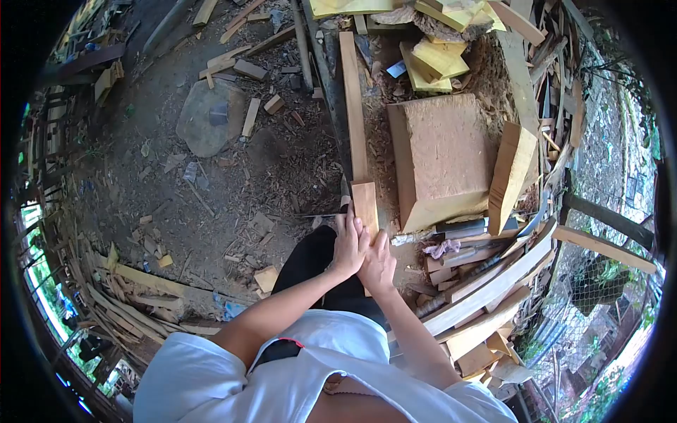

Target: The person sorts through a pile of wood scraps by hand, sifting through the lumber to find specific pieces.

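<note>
A short, smooth wooden block lies lengthwise in front of my body, its far end overlapping a long wooden strip. My left hand is closed around the near part of the block from the left side. On the right, my right hand grips the same block slightly closer to me, its fingers bent over the edge. The two hands overlap, hiding the block's near portion. Just left of the block a dark, narrow piece shows beside my left fingertips.
A large squared wood block stands to the right, with a thick offcut leaning beside it. Yellow-painted pieces lie behind. A flat stump sits on the chip-covered ground at left. Curved planks and a purple cloth are at near right.
</note>
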Motion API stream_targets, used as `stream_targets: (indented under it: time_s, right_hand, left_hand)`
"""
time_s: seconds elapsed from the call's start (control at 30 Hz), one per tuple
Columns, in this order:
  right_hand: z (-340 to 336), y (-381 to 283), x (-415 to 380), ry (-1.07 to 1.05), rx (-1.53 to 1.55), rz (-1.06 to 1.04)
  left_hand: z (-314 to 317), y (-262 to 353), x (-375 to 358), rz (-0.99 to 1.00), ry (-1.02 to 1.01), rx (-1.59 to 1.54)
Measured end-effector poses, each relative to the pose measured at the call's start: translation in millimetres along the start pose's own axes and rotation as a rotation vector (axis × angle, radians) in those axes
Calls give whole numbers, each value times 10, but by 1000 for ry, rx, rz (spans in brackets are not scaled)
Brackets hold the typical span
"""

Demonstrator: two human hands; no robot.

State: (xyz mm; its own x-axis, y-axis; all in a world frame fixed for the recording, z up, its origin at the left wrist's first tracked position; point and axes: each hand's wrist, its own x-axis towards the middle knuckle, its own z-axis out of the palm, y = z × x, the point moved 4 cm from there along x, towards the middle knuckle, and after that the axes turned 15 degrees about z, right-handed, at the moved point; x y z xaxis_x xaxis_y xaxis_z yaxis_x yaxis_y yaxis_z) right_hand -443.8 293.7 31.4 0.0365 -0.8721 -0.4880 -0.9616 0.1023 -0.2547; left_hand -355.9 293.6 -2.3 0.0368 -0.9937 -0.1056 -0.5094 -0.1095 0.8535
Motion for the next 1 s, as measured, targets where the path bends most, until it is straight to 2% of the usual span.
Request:
stream_targets:
  time_s: [0.03,0.1,0.13,0.23,0.3,0.33,0.43,0.53,0.57,0.6,0.63,0.67,0.77,0.8,0.83,0.87,0.9,0.93,0.97,1.0]
  right_hand:
    - [-23,-23,26,-13,-2,10]
    - [-83,-103,265,20,-27,-9]
    - [-157,-173,415,65,-1,-23]
    - [-383,-402,953,186,96,-91]
    - [-528,-588,1429,201,220,-122]
    - [-586,-672,1670,210,224,-117]
    - [-793,-945,2260,292,161,-115]
    - [-1042,-1151,2695,224,100,-57]
    - [-1074,-1190,2778,204,92,-43]
    - [-1079,-1198,2820,179,82,-28]
    - [-1075,-1189,2833,175,82,-16]
    - [-1069,-1191,2830,164,39,-22]
    - [-961,-1106,2564,117,51,-24]
    - [-777,-992,2416,165,132,-58]
    - [-656,-883,2254,220,209,-94]
    - [-562,-764,2020,184,216,-59]
    - [-468,-632,1734,148,222,-20]
    - [-348,-511,1460,40,128,36]
    - [-234,-400,1162,-23,31,71]
    - [-151,-300,846,65,23,19]
  left_hand:
    - [-16,-13,60,-22,-4,-17]
    - [-79,-42,329,75,63,26]
    - [-152,-37,522,7,59,-65]
    - [-329,-120,1203,164,166,-43]
    - [-483,-122,1746,128,194,-125]
    - [-524,-247,2017,267,234,-74]
    - [-720,-353,2776,311,205,-28]
    - [-853,-437,3381,266,141,32]
    - [-799,-648,3569,274,345,49]
    - [-790,-657,3646,303,364,63]
    - [-850,-535,3603,329,382,78]
    - [-839,-513,3561,152,111,-50]
    - [-827,-236,3129,106,179,-13]
    - [-801,-159,2911,87,106,-58]
    - [-637,-433,2767,169,130,100]
    - [-530,-423,2455,241,172,27]
    - [-408,-434,2126,221,201,52]
    - [-362,-304,1767,156,133,-23]
    - [-318,-173,1406,173,148,-39]
    - [-249,-122,1071,153,125,-20]
